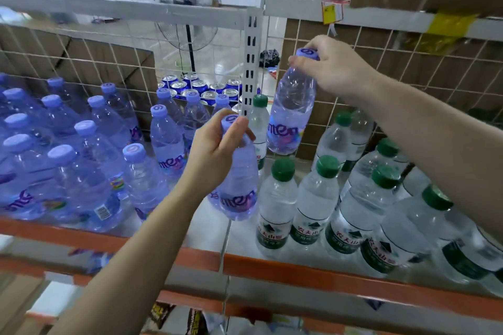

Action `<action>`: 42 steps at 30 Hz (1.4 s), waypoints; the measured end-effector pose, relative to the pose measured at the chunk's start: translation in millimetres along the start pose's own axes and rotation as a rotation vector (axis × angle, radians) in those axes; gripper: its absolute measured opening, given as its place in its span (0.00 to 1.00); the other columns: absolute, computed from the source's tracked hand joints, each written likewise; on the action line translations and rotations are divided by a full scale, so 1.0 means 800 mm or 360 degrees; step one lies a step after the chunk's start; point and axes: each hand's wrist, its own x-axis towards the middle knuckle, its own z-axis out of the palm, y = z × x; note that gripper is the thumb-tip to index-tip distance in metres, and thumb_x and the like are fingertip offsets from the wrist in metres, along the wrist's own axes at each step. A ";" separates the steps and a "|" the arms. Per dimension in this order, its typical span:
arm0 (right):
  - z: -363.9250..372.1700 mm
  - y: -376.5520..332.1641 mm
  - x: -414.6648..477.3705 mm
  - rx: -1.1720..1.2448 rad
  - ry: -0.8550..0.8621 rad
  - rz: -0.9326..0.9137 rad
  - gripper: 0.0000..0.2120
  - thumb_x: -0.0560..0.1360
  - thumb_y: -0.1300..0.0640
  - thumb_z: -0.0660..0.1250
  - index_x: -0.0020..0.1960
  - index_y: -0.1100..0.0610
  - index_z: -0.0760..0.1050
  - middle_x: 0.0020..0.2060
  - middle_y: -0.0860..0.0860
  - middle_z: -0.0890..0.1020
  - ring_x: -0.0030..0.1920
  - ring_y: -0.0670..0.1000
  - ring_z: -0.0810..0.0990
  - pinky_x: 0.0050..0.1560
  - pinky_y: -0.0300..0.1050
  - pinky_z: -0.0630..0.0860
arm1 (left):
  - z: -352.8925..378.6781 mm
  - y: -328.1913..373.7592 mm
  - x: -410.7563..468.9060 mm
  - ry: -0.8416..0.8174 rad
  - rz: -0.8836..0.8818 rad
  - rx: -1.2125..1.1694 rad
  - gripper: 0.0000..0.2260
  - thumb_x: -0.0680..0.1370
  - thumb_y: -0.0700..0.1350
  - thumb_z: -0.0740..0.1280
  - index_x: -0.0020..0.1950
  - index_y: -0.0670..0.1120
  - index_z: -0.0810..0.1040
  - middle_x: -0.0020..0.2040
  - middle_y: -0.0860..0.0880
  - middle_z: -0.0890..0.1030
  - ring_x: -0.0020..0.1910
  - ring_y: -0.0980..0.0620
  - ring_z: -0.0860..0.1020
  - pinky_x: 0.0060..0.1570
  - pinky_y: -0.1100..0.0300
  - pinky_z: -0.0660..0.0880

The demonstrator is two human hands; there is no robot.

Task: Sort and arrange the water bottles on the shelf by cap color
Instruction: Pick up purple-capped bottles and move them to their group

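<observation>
Carrying two purple-capped bottles at once, the person works over the shelf (272, 261), where purple caps crowd the left bay and green-capped bottles (283, 198) fill the right. The left hand (215, 155) is closed around the neck of one purple bottle (239, 193), its base low over the shelf near the divider post (250, 62). The right hand (332, 68) pinches the cap of a second purple bottle (292, 114), hanging clear above the green group. The sound course seems to be setting the lower bottle upright into the gap beside the purple row (166, 139) first, then bringing the hanging one across leftward without clipping the green caps.
</observation>
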 end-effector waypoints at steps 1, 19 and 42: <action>-0.003 -0.008 0.000 0.0088 0.0070 -0.0019 0.19 0.79 0.43 0.64 0.57 0.59 0.72 0.45 0.51 0.78 0.43 0.48 0.77 0.40 0.43 0.72 | -0.004 0.008 0.006 0.0018 0.0010 -0.0020 0.12 0.78 0.59 0.60 0.42 0.52 0.76 0.37 0.55 0.82 0.38 0.54 0.77 0.44 0.57 0.74; 0.090 -0.225 0.010 0.0911 0.0639 -0.0155 0.10 0.82 0.54 0.60 0.54 0.62 0.64 0.44 0.59 0.73 0.41 0.53 0.77 0.41 0.43 0.80 | -0.228 0.054 0.120 -0.0092 0.0271 -0.0456 0.11 0.81 0.50 0.59 0.43 0.45 0.71 0.34 0.49 0.82 0.32 0.53 0.79 0.37 0.60 0.75; 0.304 -0.195 0.006 0.0599 0.0113 0.0470 0.11 0.82 0.50 0.59 0.56 0.58 0.70 0.54 0.61 0.81 0.46 0.51 0.74 0.45 0.46 0.70 | -0.308 -0.089 0.136 -0.0838 -0.0321 0.0200 0.12 0.83 0.53 0.59 0.52 0.47 0.77 0.52 0.42 0.82 0.36 0.57 0.71 0.40 0.58 0.69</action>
